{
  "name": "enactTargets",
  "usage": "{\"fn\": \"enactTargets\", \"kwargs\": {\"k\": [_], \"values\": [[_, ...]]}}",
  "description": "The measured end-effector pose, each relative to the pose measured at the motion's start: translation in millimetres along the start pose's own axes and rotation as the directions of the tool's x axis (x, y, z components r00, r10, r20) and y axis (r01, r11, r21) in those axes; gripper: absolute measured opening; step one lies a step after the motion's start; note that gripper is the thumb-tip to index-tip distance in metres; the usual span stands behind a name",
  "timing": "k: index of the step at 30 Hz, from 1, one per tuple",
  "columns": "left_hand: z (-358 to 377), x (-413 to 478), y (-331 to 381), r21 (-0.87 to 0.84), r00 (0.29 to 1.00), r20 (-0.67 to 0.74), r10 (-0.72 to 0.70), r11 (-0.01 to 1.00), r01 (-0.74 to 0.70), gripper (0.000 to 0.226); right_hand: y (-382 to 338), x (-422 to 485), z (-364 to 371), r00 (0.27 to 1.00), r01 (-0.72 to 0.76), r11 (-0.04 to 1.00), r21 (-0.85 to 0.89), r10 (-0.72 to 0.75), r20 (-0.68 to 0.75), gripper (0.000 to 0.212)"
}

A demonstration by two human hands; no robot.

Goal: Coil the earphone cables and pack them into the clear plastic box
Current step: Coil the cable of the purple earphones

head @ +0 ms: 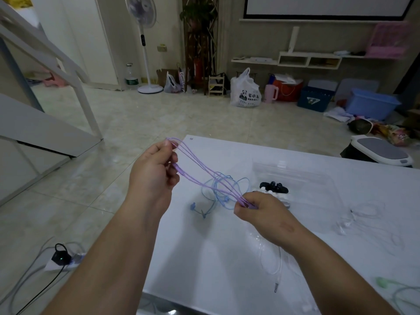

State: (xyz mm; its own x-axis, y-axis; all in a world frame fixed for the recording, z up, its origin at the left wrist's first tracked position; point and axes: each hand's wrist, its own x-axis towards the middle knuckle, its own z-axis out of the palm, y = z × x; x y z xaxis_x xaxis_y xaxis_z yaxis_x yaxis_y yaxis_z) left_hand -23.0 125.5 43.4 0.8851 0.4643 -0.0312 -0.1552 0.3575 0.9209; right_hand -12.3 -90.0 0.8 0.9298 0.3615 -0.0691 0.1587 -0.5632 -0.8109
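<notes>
A purple earphone cable (200,169) is stretched in several long loops between my hands above the white table (204,258). My left hand (154,171) pinches one end of the loops near the table's far left corner. My right hand (259,210) pinches the other end, lower and nearer the middle. A blue earphone cable (218,189) lies tangled on the table beneath the purple one. The clear plastic box (318,187) stands right of my right hand, with black and white earphones (276,189) inside.
White earphone cables (363,214) lie on the table at the right, another white cable (276,276) near the front, and a green one (386,284) at the right edge. A power strip with cords (61,258) lies on the floor to the left.
</notes>
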Motion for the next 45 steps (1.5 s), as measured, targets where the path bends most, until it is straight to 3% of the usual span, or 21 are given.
{"fn": "enactTargets", "kwargs": {"k": [5,8,12,14,16,19,22,26,34,37,41,45], "values": [[-1,1,-9,0.4,0.962,-0.148,0.231,0.903,-0.155,0.023,6,4,-4,1.0,-0.024,0.969,-0.246,0.024,-0.002,0.033],[1,1,-11,0.46,0.954,-0.203,0.222,0.882,-0.107,0.025,6,2,-4,0.998,-0.051,0.944,-0.327,0.063,0.028,0.038],[2,6,-7,0.266,0.953,-0.303,0.014,0.961,0.07,0.033,3,0,-4,0.993,-0.07,0.901,-0.428,0.102,0.053,0.045],[0,7,-6,0.034,0.96,-0.237,-0.148,0.987,0.16,0.036,0,0,-4,0.993,-0.073,0.883,-0.464,0.105,0.044,0.048],[-3,8,-7,-0.184,0.946,-0.128,-0.298,0.944,0.273,0.038,-1,1,-3,0.994,-0.068,0.882,-0.465,0.1,0.044,0.051],[-10,10,-6,-0.341,0.921,-0.007,-0.391,0.866,0.365,0.04,-2,0,-5,0.996,-0.058,0.893,-0.447,0.084,0.039,0.053],[-11,8,-4,-0.418,0.935,0.074,-0.347,0.84,0.345,0.033,-3,-1,-6,0.996,-0.045,0.899,-0.436,0.075,0.052,0.046],[-7,2,-4,-0.351,0.96,0.159,-0.23,0.896,0.272,0.044,-5,-1,-2,0.982,-0.088,0.954,-0.286,0.131,0.133,0.028],[3,-9,-2,-0.325,0.958,0.223,-0.179,0.913,0.246,0.052,-12,-5,-3,0.988,0.054,0.91,-0.41,0.012,0.156,0.034],[4,-8,-2,-0.314,0.958,0.222,-0.182,0.917,0.247,0.049,-11,-6,-4,0.986,0.018,0.921,-0.39,0.049,0.161,0.034],[3,-7,-3,-0.333,0.953,0.233,-0.195,0.904,0.267,0.05,-11,-7,-2,0.971,-0.105,0.976,-0.189,0.141,0.191,0.031],[6,-8,-4,-0.345,0.95,0.247,-0.189,0.899,0.269,0.053,-14,-8,-5,0.983,-0.032,0.961,-0.276,0.081,0.167,0.03]]}}
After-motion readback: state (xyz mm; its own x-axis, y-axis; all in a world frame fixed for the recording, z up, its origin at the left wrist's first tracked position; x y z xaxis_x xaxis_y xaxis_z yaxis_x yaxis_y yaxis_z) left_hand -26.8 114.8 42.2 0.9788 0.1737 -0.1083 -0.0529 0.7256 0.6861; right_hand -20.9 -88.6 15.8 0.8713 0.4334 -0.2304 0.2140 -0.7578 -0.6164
